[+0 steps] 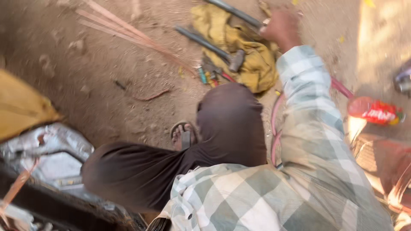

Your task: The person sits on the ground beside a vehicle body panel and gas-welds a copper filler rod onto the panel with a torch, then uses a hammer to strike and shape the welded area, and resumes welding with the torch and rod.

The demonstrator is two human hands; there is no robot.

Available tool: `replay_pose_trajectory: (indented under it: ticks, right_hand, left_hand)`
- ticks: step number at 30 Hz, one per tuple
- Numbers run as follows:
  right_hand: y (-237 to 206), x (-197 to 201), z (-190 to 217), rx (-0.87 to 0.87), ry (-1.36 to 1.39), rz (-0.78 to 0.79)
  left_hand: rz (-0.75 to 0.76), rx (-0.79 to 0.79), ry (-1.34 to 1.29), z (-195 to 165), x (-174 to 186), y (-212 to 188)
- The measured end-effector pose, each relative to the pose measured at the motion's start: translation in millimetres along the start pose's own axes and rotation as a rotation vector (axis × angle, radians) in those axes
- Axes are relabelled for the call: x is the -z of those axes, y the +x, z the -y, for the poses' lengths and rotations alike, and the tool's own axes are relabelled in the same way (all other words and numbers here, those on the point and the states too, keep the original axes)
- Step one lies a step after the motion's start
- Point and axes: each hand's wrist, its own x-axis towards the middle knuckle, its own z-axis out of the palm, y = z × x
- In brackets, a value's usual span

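My right hand (280,26) reaches out at the top of the view, at the end of a checked sleeve. Its fingers are curled around the near end of a dark metal rod (235,13) that lies across a crumpled yellow cloth (257,70). A hammer (234,60) with a long dark handle lies on the same cloth, just left of my arm. My left hand is out of view. I am squatting, with my knee in dark trousers (231,124) and a sandalled foot (184,134) below the cloth. The picture is blurred by motion.
Small hand tools with coloured handles (209,78) lie beside the cloth. Thin pinkish rods (128,31) lie on the dirt at the upper left. A red plastic bottle (374,111) and a pink hose (276,124) are at the right. A silvery metal part (47,149) and a yellow object (21,107) are at the left.
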Motion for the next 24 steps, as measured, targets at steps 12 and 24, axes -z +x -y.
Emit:
replay_pose_trajectory:
  ticks: [12,24]
  right_hand:
    - [-36.5,-38.2,158.9,0.053,0.297,0.066]
    - [1.3,13.4,2.2,-0.404,0.307,0.329]
  left_hand:
    - [0.423,-0.133,-0.211,-209.1,-272.6,156.9]
    - [0.347,0.044,-0.111,-178.3,-284.9,123.9]
